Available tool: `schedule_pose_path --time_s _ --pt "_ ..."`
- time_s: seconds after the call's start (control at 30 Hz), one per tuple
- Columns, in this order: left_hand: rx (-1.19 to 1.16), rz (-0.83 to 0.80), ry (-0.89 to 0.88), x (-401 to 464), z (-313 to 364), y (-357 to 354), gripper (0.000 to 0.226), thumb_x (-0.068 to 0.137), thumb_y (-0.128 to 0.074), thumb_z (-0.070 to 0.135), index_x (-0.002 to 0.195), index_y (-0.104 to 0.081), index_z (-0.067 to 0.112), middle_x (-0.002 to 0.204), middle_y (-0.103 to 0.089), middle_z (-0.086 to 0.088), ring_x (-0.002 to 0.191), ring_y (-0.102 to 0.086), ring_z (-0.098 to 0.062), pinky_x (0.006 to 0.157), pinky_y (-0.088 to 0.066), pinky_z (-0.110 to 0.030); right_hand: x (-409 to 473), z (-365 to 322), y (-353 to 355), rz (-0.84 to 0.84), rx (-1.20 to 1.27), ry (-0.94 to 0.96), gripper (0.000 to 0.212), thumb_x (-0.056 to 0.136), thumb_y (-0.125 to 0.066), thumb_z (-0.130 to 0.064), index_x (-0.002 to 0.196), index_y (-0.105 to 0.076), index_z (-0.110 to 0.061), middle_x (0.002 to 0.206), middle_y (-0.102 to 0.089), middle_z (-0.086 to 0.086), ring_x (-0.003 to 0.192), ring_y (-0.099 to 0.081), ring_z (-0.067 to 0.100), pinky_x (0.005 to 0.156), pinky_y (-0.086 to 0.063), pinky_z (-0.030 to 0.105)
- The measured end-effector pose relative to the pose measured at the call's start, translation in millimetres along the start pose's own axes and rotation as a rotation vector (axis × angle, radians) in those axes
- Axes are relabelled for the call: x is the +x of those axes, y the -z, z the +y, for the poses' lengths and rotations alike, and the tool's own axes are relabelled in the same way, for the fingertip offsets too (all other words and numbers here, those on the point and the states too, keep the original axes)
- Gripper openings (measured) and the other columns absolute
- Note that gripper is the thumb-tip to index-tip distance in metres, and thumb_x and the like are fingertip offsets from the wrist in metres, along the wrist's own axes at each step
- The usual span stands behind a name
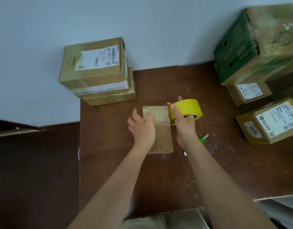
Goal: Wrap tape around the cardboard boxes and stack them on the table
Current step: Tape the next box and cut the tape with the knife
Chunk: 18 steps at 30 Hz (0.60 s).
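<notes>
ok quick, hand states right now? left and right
Left hand: open, fingers flat on the small cardboard box.
Right hand: closed, gripping the yellow tape roll at the box's right edge.

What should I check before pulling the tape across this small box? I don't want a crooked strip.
1. Small box lies flat on the table: ok.
2. Left hand rests on the box to steady it: ok.
3. Right hand grips the yellow tape roll, fingers through its core: ok.
4. Roll sits at the box's far right edge: ok.
5. Tape end stuck to the cardboard: cannot tell, the hand and roll hide it.
6. Scissors within reach for cutting: ok, they lie beside the right wrist, partly hidden.
</notes>
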<state>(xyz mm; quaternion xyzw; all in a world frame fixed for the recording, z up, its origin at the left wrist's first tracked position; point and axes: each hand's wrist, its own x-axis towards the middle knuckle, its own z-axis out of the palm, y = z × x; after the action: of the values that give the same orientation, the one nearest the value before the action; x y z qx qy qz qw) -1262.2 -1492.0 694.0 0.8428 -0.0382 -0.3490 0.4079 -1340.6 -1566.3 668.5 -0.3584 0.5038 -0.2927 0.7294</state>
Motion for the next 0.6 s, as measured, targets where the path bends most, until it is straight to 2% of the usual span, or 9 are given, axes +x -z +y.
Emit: schedule_pose_path --time_s 0.1,0.17,0.2,0.27,0.3,0.37,0.5,0.6 --pt "0.35 0.142 -0.332 18 18 -4 0.049 0.104 -0.028 0.04 0.151 -0.03 0.027 0.155 -0.025 -0.009 0.14 -0.023 -0.032 0.117 -0.019 -0.053 0 5 1 -0.012 0.012 -0.001 0.048 0.094 -0.069 -0.02 0.136 -0.051 -0.036 0.12 -0.072 0.003 0.106 -0.069 0.013 0.082 -0.057 0.026" --pt "0.605 0.13 -0.515 30 23 -13 0.044 0.105 -0.024 0.041 0.14 -0.049 0.031 0.15 -0.038 -0.003 0.137 -0.031 -0.031 0.115 -0.022 -0.056 -2 8 2 -0.011 0.041 -0.029 0.051 0.093 -0.07 -0.022 0.139 -0.052 -0.034 0.12 -0.071 0.002 0.106 -0.069 0.014 0.076 -0.056 0.024" --pt "0.75 0.111 -0.578 32 23 -18 0.047 0.105 -0.023 0.042 0.129 -0.061 0.027 0.142 -0.05 -0.002 0.132 -0.04 -0.031 0.111 -0.028 -0.053 -3 8 2 -0.014 0.057 -0.044 0.049 0.094 -0.069 -0.021 0.139 -0.053 -0.032 0.118 -0.072 0.001 0.103 -0.07 0.013 0.074 -0.056 0.023" --pt "0.932 0.137 -0.625 33 19 -24 0.055 0.106 -0.025 0.04 0.096 -0.073 0.014 0.107 -0.07 -0.005 0.106 -0.058 -0.03 0.091 -0.041 -0.045 -5 7 1 -0.021 0.075 -0.076 0.042 0.096 -0.066 -0.019 0.135 -0.057 -0.029 0.11 -0.075 -0.003 0.095 -0.072 0.008 0.072 -0.056 0.022" --pt "0.938 0.168 -0.631 32 19 -26 0.056 0.105 -0.027 0.038 0.084 -0.072 0.011 0.093 -0.072 -0.007 0.096 -0.062 -0.03 0.082 -0.043 -0.043 -6 6 1 -0.024 0.068 -0.083 0.039 0.096 -0.065 -0.018 0.134 -0.058 -0.026 0.109 -0.075 -0.004 0.094 -0.072 0.006 0.073 -0.056 0.021" --pt "0.914 0.196 -0.644 30 16 -26 0.057 0.105 -0.031 0.035 0.074 -0.071 0.009 0.08 -0.071 -0.009 0.085 -0.064 -0.03 0.076 -0.043 -0.041 -7 5 2 -0.042 0.049 -0.085 0.034 0.097 -0.064 -0.017 0.13 -0.061 -0.024 0.112 -0.075 -0.003 0.098 -0.071 0.007 0.08 -0.057 0.021" --pt "0.83 0.164 -0.609 31 19 -22 0.06 0.105 -0.031 0.033 0.069 -0.071 0.007 0.073 -0.07 -0.013 0.076 -0.064 -0.032 0.073 -0.043 -0.04 -11 1 0 -0.04 0.049 -0.111 0.025 0.096 -0.065 -0.022 0.121 -0.067 -0.023 0.111 -0.076 -0.004 0.106 -0.07 0.014 0.094 -0.056 0.031" --pt "0.712 0.132 -0.593 34 20 -9 0.065 0.107 -0.027 0.037 0.067 -0.07 0.008 0.072 -0.068 -0.013 0.074 -0.062 -0.032 0.07 -0.042 -0.039 -14 -6 0 -0.098 -0.02 -0.124 0.029 0.099 -0.058 -0.037 0.125 -0.067 -0.027 0.116 -0.074 -0.004 0.116 -0.066 0.018 0.109 -0.046 0.046"
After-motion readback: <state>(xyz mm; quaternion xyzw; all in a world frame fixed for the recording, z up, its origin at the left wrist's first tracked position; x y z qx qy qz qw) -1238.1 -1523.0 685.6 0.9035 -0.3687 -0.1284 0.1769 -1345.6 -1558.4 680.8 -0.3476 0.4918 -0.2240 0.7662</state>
